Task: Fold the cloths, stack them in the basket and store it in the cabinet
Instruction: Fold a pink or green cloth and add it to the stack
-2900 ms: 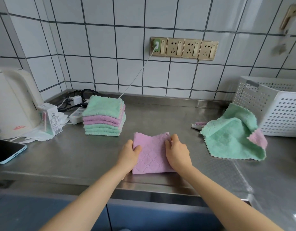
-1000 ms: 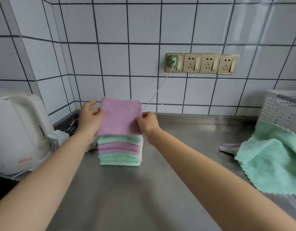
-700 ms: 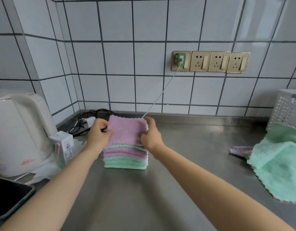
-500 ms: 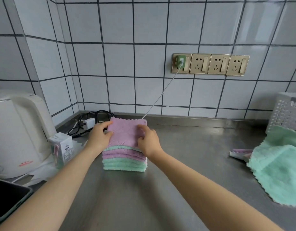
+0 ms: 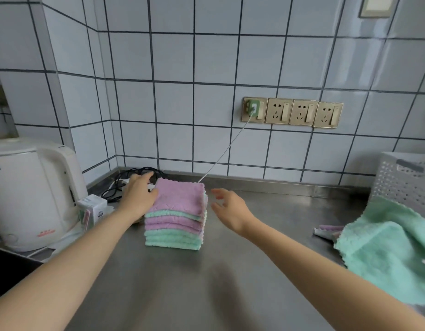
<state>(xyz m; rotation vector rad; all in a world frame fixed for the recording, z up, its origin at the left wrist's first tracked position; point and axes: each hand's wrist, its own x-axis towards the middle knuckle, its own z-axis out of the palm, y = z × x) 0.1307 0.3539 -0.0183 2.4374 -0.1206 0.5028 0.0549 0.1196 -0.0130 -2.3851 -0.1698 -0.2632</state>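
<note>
While the left hand [image 5: 138, 199] rests relaxed fingers [image 5: 144, 177] against the folded cloth stack [image 5: 176, 217] near the desk's [image 5: 206, 283] back edge, the right hand [image 5: 230, 207] hovers beside it, fingers spread, holding nothing.

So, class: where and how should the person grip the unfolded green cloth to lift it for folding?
Probably pinch the green cloth at its scalloped left edge, coming from the left with the right hand. That edge lies flat and free on the counter; its far side is draped against the basket.
</note>
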